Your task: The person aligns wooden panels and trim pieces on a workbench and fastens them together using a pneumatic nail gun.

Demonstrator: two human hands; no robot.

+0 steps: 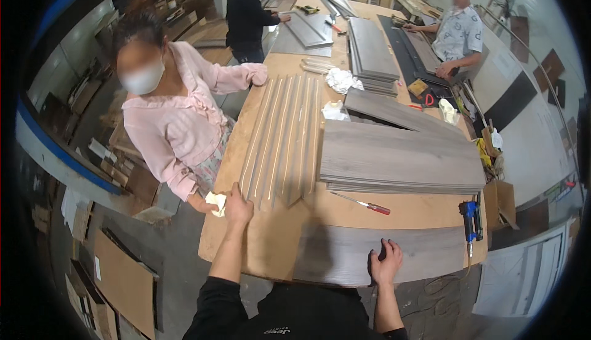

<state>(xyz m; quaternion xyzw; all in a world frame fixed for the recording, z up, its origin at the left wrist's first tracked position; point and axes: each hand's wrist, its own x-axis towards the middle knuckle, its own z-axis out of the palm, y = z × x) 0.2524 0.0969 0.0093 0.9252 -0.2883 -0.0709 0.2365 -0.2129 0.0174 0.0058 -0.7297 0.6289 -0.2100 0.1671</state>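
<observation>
Head view: nearest, the right hand presses spread fingers on the long grey laminate plank lying crosswise along the wooden table's edge; farther left, the left hand reaches, loosely closed, toward grey narrow strips running lengthwise away.

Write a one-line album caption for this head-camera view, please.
At a long workbench, the left hand reaches grey strips; the right hand rests on a grey plank.
</observation>
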